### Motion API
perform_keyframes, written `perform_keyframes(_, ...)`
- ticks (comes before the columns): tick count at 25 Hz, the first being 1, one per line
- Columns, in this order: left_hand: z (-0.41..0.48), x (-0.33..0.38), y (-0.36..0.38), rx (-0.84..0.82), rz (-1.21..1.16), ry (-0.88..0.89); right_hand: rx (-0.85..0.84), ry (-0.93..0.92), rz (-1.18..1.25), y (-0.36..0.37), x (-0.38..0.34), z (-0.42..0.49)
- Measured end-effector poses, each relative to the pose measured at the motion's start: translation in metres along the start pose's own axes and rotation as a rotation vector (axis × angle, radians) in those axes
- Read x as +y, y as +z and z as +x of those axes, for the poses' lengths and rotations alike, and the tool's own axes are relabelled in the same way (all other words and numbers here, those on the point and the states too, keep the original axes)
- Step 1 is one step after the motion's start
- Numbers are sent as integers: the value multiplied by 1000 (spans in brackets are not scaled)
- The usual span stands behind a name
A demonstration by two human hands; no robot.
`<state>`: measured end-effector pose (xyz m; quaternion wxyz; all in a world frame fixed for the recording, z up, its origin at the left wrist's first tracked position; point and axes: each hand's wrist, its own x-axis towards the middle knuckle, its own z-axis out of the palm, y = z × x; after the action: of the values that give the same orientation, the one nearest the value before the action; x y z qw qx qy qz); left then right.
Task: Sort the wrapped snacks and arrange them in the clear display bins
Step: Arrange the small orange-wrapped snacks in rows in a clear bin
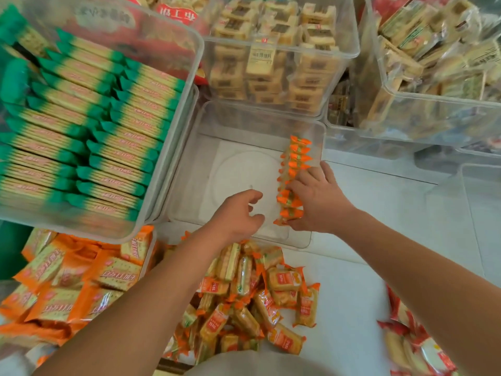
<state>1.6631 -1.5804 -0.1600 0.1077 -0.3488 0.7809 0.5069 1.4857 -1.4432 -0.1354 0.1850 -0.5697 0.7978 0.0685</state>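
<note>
From my remote seat I see the right hand (320,199) inside the middle clear bin (244,115), thumb and fingers clasping the near end of a row of orange-wrapped snacks (294,164). The row stands on edge along the bin's right wall. The left hand (235,213) hangs over the bin's bare floor with its fingers loosely curled, holding nothing. A loose pile of orange packs (257,302) lies just below the bin. Their red lettering is too blurred to read, as is the print on the green-ended packs (89,118) stacked at left. A red label (176,13) up top carries white characters, but I cannot make them out.
</note>
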Motion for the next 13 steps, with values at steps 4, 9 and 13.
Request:
perform_keyframes(4, 24, 9, 14, -123, 75, -25, -52, 133, -147, 3, -10, 6)
perform_keyframes(9, 41, 22, 31, -176, 101, 31, 152, 105, 3, 3, -7, -4)
perform_keyframes(13, 45, 22, 37, -124, 152, 61, 558, 232, 376, 25, 4, -52)
